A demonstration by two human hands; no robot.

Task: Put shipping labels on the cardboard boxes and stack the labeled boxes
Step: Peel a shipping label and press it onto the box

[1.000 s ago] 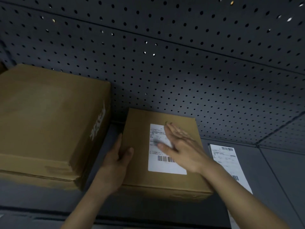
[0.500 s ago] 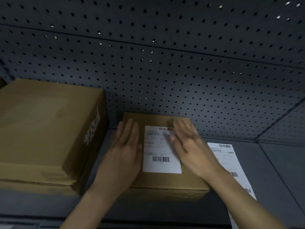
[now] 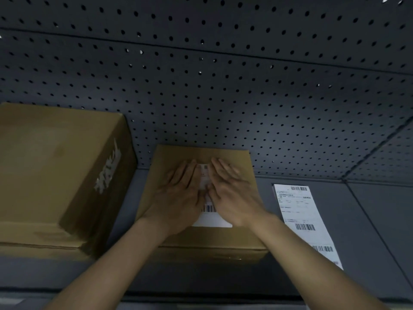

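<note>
From the head camera I see both hands pressed flat on top of a small brown cardboard box (image 3: 201, 237) that sits on the dark grey surface (image 3: 368, 220) against a dark perforated pegboard wall (image 3: 223, 97). My left hand (image 3: 178, 198) and right hand (image 3: 234, 198) lie palm down, side by side, fingers extended and grasping nothing, their inner edges nearly touching over a white rectangular shipping label (image 3: 212, 217) stuck on the box top. Between and below the hands I can make out a strip of the label: a small barcode near its far edge, faint lines of print too blurred to read, a larger barcode toward the near edge, and a blank white margin. To the left of this box, close by yet apart from it, stands a larger brown cardboard carton (image 3: 55, 175); its side facing the small box carries white printed characters that I cannot read at this angle. To the right of the small box, flat on the surface, lies a long white strip of printed shipping labels (image 3: 301, 215), with a barcode at the far end, several rows of tiny illegible text, a second barcode midway, and a third barcode near the strip's near end. Bare forearms reach in from the bottom edge.
</note>
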